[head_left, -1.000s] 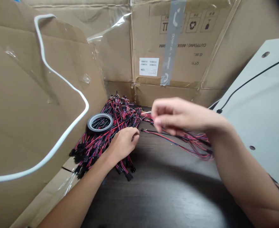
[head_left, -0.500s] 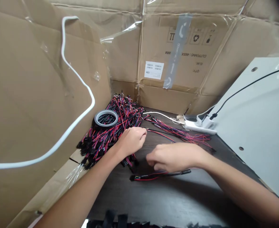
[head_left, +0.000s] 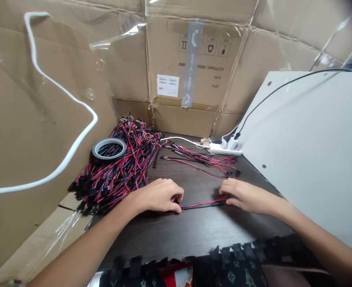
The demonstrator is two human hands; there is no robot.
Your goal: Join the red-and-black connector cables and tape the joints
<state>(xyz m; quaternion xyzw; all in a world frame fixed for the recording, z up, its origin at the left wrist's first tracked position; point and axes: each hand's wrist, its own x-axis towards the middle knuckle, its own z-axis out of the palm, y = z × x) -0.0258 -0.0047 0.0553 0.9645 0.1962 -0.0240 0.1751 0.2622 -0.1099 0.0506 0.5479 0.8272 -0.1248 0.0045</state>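
A thin wire harness (head_left: 201, 205) with red, blue and black strands stretches left to right across the dark tabletop. My left hand (head_left: 164, 195) is closed at its left end, thumb and forefinger at the wires; the palm hides that end. At the right end, my right hand (head_left: 243, 196) pinches the strands between thumb and fingers. Behind the hands lies a separate wire harness (head_left: 194, 162), with a bundle of similar harnesses (head_left: 204, 156) just beyond it. A large heap of wire harnesses (head_left: 125, 159) with black connectors is to the left of my left hand.
On the heap rests a roll of tape (head_left: 109, 149). A white power strip (head_left: 224, 149) with plugs sits at the back right beside a white panel (head_left: 307, 151). Cardboard walls (head_left: 128, 71) enclose the back and left, with a white cable (head_left: 83, 135) along the left one.
My left hand has come down from the separate harness at the back to the near harness's left end. My right hand has slid to its right end. The camera view has shifted right.
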